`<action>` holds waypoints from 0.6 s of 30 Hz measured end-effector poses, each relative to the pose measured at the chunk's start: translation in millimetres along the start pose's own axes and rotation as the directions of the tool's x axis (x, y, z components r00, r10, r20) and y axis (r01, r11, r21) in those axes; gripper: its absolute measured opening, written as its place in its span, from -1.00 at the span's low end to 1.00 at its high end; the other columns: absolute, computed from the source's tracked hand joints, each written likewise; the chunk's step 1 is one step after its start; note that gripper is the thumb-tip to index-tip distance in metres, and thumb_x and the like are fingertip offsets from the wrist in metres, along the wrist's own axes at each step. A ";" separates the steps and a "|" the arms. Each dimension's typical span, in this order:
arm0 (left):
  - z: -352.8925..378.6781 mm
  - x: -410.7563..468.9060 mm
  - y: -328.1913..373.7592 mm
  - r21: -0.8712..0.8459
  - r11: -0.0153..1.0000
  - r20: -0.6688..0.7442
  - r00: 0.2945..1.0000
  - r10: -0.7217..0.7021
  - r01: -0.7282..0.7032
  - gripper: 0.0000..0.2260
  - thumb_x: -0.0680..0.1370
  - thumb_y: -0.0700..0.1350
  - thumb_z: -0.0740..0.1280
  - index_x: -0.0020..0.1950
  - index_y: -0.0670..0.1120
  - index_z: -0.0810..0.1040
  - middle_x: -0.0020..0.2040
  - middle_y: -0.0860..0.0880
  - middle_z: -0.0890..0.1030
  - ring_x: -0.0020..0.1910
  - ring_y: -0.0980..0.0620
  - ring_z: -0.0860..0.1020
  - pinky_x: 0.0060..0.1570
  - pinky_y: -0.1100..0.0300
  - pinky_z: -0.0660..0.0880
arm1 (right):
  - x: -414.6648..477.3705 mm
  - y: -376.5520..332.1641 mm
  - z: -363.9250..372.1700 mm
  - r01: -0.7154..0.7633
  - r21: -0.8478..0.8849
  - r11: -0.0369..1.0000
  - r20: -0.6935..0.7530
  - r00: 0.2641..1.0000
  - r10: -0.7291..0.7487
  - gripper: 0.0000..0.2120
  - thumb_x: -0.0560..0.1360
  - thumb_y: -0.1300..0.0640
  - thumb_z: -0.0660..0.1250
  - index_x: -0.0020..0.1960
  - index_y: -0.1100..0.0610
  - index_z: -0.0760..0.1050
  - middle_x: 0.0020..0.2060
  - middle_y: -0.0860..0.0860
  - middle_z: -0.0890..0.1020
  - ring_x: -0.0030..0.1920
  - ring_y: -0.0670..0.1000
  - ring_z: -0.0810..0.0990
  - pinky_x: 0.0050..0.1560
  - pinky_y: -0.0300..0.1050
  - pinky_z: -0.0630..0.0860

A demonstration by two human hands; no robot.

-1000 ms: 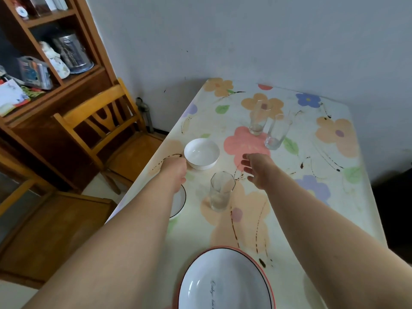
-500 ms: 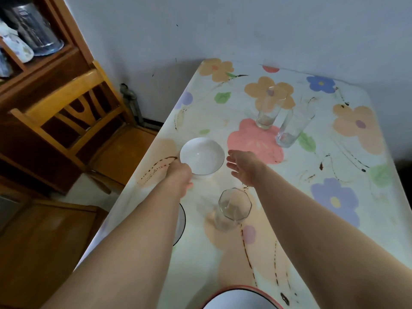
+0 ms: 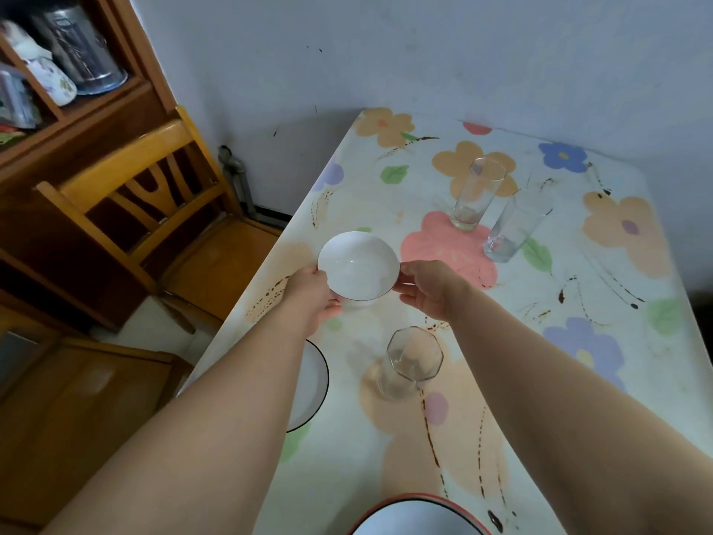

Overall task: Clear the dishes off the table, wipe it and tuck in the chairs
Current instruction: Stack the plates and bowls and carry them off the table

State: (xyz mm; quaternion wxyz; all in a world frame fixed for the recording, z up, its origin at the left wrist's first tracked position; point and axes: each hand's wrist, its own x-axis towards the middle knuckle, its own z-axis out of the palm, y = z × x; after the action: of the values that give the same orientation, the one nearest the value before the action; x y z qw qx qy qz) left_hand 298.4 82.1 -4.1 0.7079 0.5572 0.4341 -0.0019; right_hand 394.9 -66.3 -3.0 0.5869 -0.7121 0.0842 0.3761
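A small white bowl [image 3: 357, 264] is held between both hands just above the flowered table [image 3: 602, 303]. My left hand [image 3: 312, 295] grips its left rim and underside. My right hand [image 3: 432, 289] holds its right side with fingers curled under the rim. An empty glass [image 3: 409, 364] stands just in front of the bowl. Two more empty glasses [image 3: 476, 195] [image 3: 515, 225] stand farther back. A white plate with a dark rim [image 3: 312, 384] lies partly hidden under my left forearm. A red-rimmed white bowl [image 3: 420, 517] sits at the near edge.
A wooden chair [image 3: 154, 210] stands pulled out at the table's left side, its back toward a wooden shelf unit [image 3: 96, 110] holding a metal pot and jars. A grey wall runs behind the table. Another wooden piece [image 3: 77, 399] sits low at the left.
Both hands have closed in on the white bowl from either side and taken hold of it; it now sits slightly raised and tilted between them. The view has shifted forward over the table.
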 end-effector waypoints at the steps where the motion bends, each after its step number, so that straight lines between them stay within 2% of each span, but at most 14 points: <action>1: -3.3 -5.5 3.4 -0.005 1.000 -0.015 1.000 0.018 -0.018 -0.69 0.63 -0.17 0.13 0.33 -0.03 0.49 -0.11 -0.06 0.56 0.02 -0.20 0.60 0.01 -0.01 0.60 | -6.3 -4.0 0.9 0.017 -0.019 1.000 -0.005 1.000 -0.017 -0.82 0.59 0.24 0.13 -0.06 0.18 0.50 -0.05 0.08 0.57 0.00 0.05 0.54 0.31 0.02 0.38; 5: -18.9 -31.1 16.6 0.037 0.992 -0.119 0.985 0.127 -0.124 -0.67 0.63 -0.17 0.11 0.37 0.00 0.46 -0.16 -0.05 0.58 -0.08 -0.17 0.62 -0.23 0.08 0.61 | -37.1 -23.0 11.1 0.114 -0.118 0.986 -0.022 0.993 -0.118 -0.86 0.58 0.21 0.17 -0.07 0.18 0.49 -0.20 0.04 0.59 -0.10 0.02 0.59 0.19 -0.01 0.50; 6: -24.3 -40.6 19.6 0.037 0.988 -0.145 0.977 0.154 -0.150 -0.67 0.63 -0.18 0.11 0.34 0.00 0.48 -0.19 -0.03 0.58 -0.11 -0.15 0.62 -0.24 0.09 0.61 | -47.6 -27.5 15.8 0.146 -0.145 0.979 -0.028 0.988 -0.152 -0.85 0.56 0.23 0.18 -0.13 0.18 0.49 -0.22 0.08 0.60 -0.12 0.01 0.58 0.12 -0.04 0.54; 8: -33.2 -54.9 25.4 0.006 0.982 -0.170 0.968 0.185 -0.187 -0.70 0.63 -0.19 0.12 0.29 -0.01 0.51 -0.21 0.01 0.58 -0.15 -0.12 0.63 -0.21 0.06 0.62 | -66.4 -36.3 25.5 0.202 -0.181 0.962 -0.057 0.975 -0.215 -0.86 0.51 0.30 0.19 -0.20 0.24 0.47 -0.15 0.29 0.62 -0.16 0.03 0.53 0.00 -0.08 0.58; 10: -44.8 -72.7 28.8 -0.039 0.971 -0.204 0.953 0.222 -0.235 -0.73 0.62 -0.20 0.16 0.24 -0.03 0.54 -0.20 0.04 0.59 -0.19 -0.06 0.64 -0.17 0.02 0.64 | -87.4 -42.4 39.5 0.248 -0.211 0.946 -0.068 0.961 -0.267 -0.90 0.46 0.37 0.18 -0.12 0.39 0.45 -0.07 0.42 0.58 -0.19 0.04 0.47 0.10 0.09 0.58; 11: -49.7 -79.3 30.4 -0.041 0.966 -0.225 0.944 0.240 -0.256 -0.74 0.61 -0.21 0.17 0.21 -0.02 0.56 -0.20 0.06 0.59 -0.21 -0.05 0.63 -0.16 0.01 0.64 | -96.1 -43.9 45.7 0.262 -0.245 0.933 -0.069 0.956 -0.287 -0.80 0.43 0.40 0.16 -0.01 0.49 0.44 -0.12 0.42 0.56 -0.20 0.05 0.44 0.12 0.15 0.57; 12: -55.0 -85.4 31.1 -0.025 0.962 -0.246 0.934 0.258 -0.273 -0.75 0.60 -0.21 0.18 0.19 -0.01 0.57 -0.19 0.07 0.59 -0.20 -0.05 0.62 -0.18 0.01 0.64 | -102.2 -44.0 51.8 0.268 -0.289 0.919 -0.063 0.953 -0.298 -0.71 0.41 0.41 0.14 0.10 0.51 0.43 -0.18 0.40 0.52 -0.20 0.06 0.40 0.08 0.07 0.57; 14: -67.0 -100.2 28.0 0.023 0.958 -0.278 0.919 0.281 -0.286 -0.75 0.60 -0.21 0.18 0.16 0.01 0.57 -0.13 0.03 0.60 -0.13 -0.11 0.62 -0.19 0.02 0.64 | -115.7 -38.9 65.4 0.270 -0.381 0.884 -0.046 0.950 -0.310 -0.64 0.40 0.42 0.13 0.17 0.46 0.45 -0.22 0.22 0.45 -0.19 0.07 0.37 -0.10 -0.09 0.43; 16: -77.5 -111.8 18.4 0.054 0.961 -0.300 0.914 0.275 -0.272 -0.76 0.60 -0.22 0.17 0.13 0.01 0.57 -0.02 -0.05 0.60 -0.05 -0.17 0.62 -0.10 -0.05 0.64 | -125.9 -27.3 76.9 0.252 -0.404 0.880 -0.045 0.955 -0.294 -0.70 0.41 0.40 0.11 0.08 0.44 0.49 -0.19 0.14 0.44 -0.19 0.08 0.37 -0.18 -0.08 0.35; 18: -86.2 -119.9 4.2 0.075 0.970 -0.306 0.920 0.245 -0.233 -0.77 0.60 -0.24 0.16 0.11 -0.01 0.56 0.07 -0.11 0.60 0.00 -0.21 0.61 -0.08 -0.05 0.63 | -136.7 -13.4 85.3 0.229 -0.450 0.863 -0.030 0.962 -0.272 -0.85 0.44 0.39 0.11 -0.17 0.33 0.45 -0.22 0.13 0.44 -0.20 0.07 0.37 -0.24 -0.11 0.36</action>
State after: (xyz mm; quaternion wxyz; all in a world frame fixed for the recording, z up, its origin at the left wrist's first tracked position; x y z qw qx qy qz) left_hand 172.9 94.1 73.0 0.6145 0.6123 0.4695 0.1645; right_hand 269.1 -29.6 91.7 0.4489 -0.8482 -0.0696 0.2724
